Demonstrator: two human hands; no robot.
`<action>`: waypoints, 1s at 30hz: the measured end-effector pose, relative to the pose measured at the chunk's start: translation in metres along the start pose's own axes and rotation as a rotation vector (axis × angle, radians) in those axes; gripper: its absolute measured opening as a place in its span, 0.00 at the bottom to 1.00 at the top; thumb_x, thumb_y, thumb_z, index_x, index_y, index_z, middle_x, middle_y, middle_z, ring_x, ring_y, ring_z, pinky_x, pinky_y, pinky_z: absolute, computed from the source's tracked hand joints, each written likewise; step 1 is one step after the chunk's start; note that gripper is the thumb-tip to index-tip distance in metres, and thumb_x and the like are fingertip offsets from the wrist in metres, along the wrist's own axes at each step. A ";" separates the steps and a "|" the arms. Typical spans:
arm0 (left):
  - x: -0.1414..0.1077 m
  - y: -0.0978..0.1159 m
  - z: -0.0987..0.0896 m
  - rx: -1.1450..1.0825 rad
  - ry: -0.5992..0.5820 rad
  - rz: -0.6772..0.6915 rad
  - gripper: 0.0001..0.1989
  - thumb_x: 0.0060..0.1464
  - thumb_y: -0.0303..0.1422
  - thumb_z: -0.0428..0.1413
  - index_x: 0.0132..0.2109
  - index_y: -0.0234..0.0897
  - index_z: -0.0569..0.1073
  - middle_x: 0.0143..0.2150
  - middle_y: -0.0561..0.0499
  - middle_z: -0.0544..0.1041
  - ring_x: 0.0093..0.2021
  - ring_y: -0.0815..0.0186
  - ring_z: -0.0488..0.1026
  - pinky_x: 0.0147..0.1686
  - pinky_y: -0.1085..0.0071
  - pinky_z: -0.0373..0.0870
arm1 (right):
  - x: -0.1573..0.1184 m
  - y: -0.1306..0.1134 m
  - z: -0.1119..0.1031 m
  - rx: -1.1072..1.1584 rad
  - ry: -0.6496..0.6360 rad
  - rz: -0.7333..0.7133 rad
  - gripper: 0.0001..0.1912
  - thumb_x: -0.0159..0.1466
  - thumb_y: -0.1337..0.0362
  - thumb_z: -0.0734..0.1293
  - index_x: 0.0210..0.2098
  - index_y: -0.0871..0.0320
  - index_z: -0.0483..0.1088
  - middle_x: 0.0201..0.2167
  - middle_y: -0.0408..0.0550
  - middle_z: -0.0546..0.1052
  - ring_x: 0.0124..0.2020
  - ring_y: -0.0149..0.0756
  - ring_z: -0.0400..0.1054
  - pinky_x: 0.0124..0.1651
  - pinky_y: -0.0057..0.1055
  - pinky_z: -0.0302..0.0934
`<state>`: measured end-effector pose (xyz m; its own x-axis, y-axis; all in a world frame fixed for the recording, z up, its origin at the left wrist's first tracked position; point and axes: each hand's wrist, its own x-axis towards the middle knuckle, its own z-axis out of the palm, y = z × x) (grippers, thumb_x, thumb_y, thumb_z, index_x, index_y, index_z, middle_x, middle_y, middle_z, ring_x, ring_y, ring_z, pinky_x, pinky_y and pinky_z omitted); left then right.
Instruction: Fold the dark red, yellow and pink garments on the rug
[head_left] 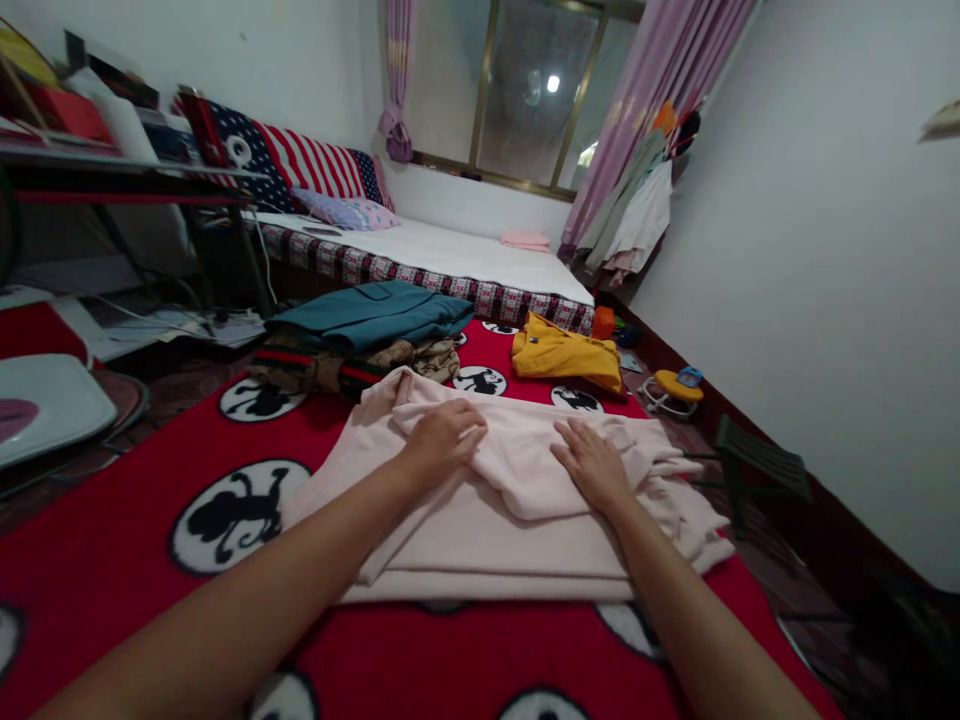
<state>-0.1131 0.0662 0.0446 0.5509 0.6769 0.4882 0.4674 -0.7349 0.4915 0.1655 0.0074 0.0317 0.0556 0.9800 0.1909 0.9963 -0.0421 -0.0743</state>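
A pale pink garment (pixel 517 545) lies partly folded on the red blanket, with a loose layer bunched across its upper half. My left hand (pixel 442 440) rests on it left of centre, fingers curled and closed at a fold of the cloth. To the right, my right hand (pixel 592 465) lies flat on the same garment with its fingers apart. Rumpled fabric spreads out beyond my right wrist. What lies under the curled left fingertips is partly hidden.
The red blanket (pixel 120 580) has white circles with black figures. Behind the garment are a folded teal garment (pixel 375 312) on patterned clothing (pixel 300 365) and a folded yellow garment (pixel 566 355). A bed (pixel 450 255) stands beyond; a dark stool (pixel 761 460) is at right.
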 end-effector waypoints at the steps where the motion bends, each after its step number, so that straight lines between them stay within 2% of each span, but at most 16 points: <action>1: 0.001 -0.013 -0.004 0.023 0.004 -0.046 0.14 0.62 0.34 0.48 0.43 0.35 0.77 0.45 0.43 0.75 0.46 0.59 0.72 0.49 0.62 0.68 | -0.003 -0.001 0.004 -0.021 -0.001 0.022 0.25 0.69 0.52 0.55 0.63 0.51 0.61 0.67 0.52 0.59 0.67 0.48 0.52 0.63 0.55 0.47; 4: 0.001 -0.048 -0.011 0.120 -0.056 -0.114 0.15 0.60 0.34 0.50 0.47 0.35 0.77 0.52 0.41 0.73 0.52 0.55 0.70 0.55 0.56 0.65 | -0.005 0.003 0.009 -0.014 0.034 0.034 0.25 0.69 0.53 0.54 0.62 0.53 0.62 0.66 0.53 0.60 0.66 0.47 0.53 0.64 0.53 0.47; 7: 0.000 -0.062 -0.009 0.196 -0.095 -0.130 0.16 0.59 0.33 0.51 0.51 0.37 0.76 0.55 0.41 0.70 0.55 0.53 0.68 0.57 0.54 0.63 | -0.005 0.009 0.009 0.027 0.139 0.036 0.21 0.69 0.56 0.57 0.57 0.55 0.68 0.62 0.53 0.67 0.63 0.45 0.58 0.63 0.47 0.49; 11: -0.001 -0.050 -0.009 0.181 -0.012 -0.076 0.17 0.61 0.34 0.48 0.49 0.34 0.77 0.58 0.40 0.69 0.57 0.54 0.67 0.59 0.56 0.62 | -0.009 0.014 0.005 -0.016 0.299 0.132 0.16 0.67 0.63 0.58 0.45 0.59 0.75 0.52 0.53 0.75 0.56 0.43 0.63 0.62 0.40 0.50; 13: -0.001 -0.039 -0.011 0.125 0.013 0.008 0.18 0.61 0.37 0.49 0.49 0.33 0.77 0.60 0.39 0.69 0.59 0.54 0.66 0.61 0.58 0.60 | -0.013 0.017 0.002 -0.088 0.312 0.191 0.16 0.67 0.64 0.57 0.46 0.59 0.74 0.52 0.54 0.74 0.57 0.44 0.61 0.61 0.41 0.50; 15: -0.002 -0.029 -0.011 0.069 -0.072 0.096 0.19 0.61 0.40 0.49 0.53 0.35 0.76 0.61 0.42 0.69 0.61 0.55 0.64 0.63 0.58 0.56 | -0.016 0.022 -0.002 -0.174 0.309 0.232 0.17 0.67 0.63 0.57 0.49 0.58 0.73 0.57 0.55 0.71 0.59 0.47 0.58 0.62 0.46 0.47; 17: -0.005 -0.022 -0.008 0.033 -0.246 0.143 0.22 0.62 0.43 0.48 0.58 0.41 0.72 0.63 0.45 0.68 0.64 0.55 0.61 0.65 0.56 0.52 | -0.021 0.029 -0.005 -0.242 0.311 0.265 0.18 0.68 0.60 0.57 0.52 0.56 0.71 0.61 0.52 0.67 0.61 0.51 0.55 0.62 0.52 0.44; 19: -0.007 -0.017 -0.003 0.029 -0.395 0.127 0.24 0.62 0.46 0.48 0.62 0.45 0.68 0.66 0.46 0.65 0.66 0.55 0.58 0.65 0.53 0.48 | -0.025 0.038 -0.008 -0.257 0.315 0.301 0.19 0.68 0.57 0.56 0.53 0.54 0.70 0.62 0.50 0.66 0.61 0.53 0.54 0.61 0.53 0.45; 21: -0.007 -0.015 0.000 0.029 -0.440 0.080 0.25 0.61 0.46 0.50 0.63 0.46 0.66 0.67 0.46 0.61 0.67 0.54 0.56 0.65 0.53 0.48 | -0.029 0.047 -0.010 -0.233 0.322 0.334 0.21 0.68 0.57 0.55 0.55 0.55 0.68 0.62 0.51 0.66 0.60 0.51 0.56 0.59 0.49 0.50; 23: -0.007 -0.012 0.002 0.029 -0.432 0.047 0.25 0.59 0.44 0.51 0.61 0.43 0.68 0.67 0.45 0.62 0.67 0.54 0.57 0.65 0.55 0.49 | -0.032 0.054 -0.012 -0.200 0.340 0.384 0.23 0.68 0.57 0.55 0.57 0.59 0.66 0.61 0.57 0.66 0.58 0.50 0.59 0.57 0.44 0.54; 26: -0.008 -0.008 0.001 0.042 -0.418 0.022 0.23 0.58 0.42 0.52 0.59 0.42 0.70 0.66 0.44 0.64 0.66 0.55 0.58 0.65 0.53 0.47 | -0.036 0.065 -0.019 -0.116 0.297 0.534 0.29 0.67 0.53 0.55 0.60 0.66 0.61 0.59 0.66 0.65 0.58 0.53 0.61 0.56 0.43 0.57; 30: -0.011 -0.001 0.003 0.101 -0.408 0.008 0.24 0.59 0.42 0.50 0.61 0.45 0.66 0.67 0.45 0.61 0.68 0.55 0.55 0.65 0.47 0.43 | -0.042 0.080 -0.036 0.004 0.035 0.743 0.44 0.61 0.37 0.54 0.63 0.65 0.57 0.56 0.68 0.68 0.57 0.60 0.64 0.56 0.52 0.58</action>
<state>-0.1176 0.0594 0.0362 0.7738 0.6140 0.1557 0.5166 -0.7540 0.4058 0.2450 -0.0438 0.0530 0.7171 0.6866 0.1199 0.6949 -0.6909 -0.1994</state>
